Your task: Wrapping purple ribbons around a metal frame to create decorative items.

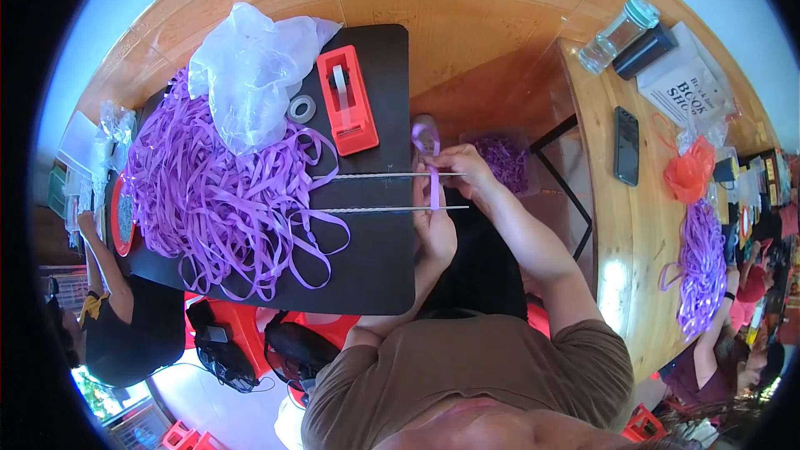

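Note:
Two thin metal rods stick out over the right edge of the black table. A narrow purple ribbon spans both rods near their ends, with a loop of it above the upper rod. My right hand is closed in a pinch on the ribbon by the upper rod's tip. From below, my left hand reaches up at the lower rod, its fingers closed at the ribbon and partly hidden behind it. To the left lies a big tangled heap of purple ribbon loops.
A clear plastic bag, a tape roll and a red tape dispenser sit on the black table. Below right is a bin of purple ribbon. The wooden table holds a phone and bottle. Other people sit at both sides.

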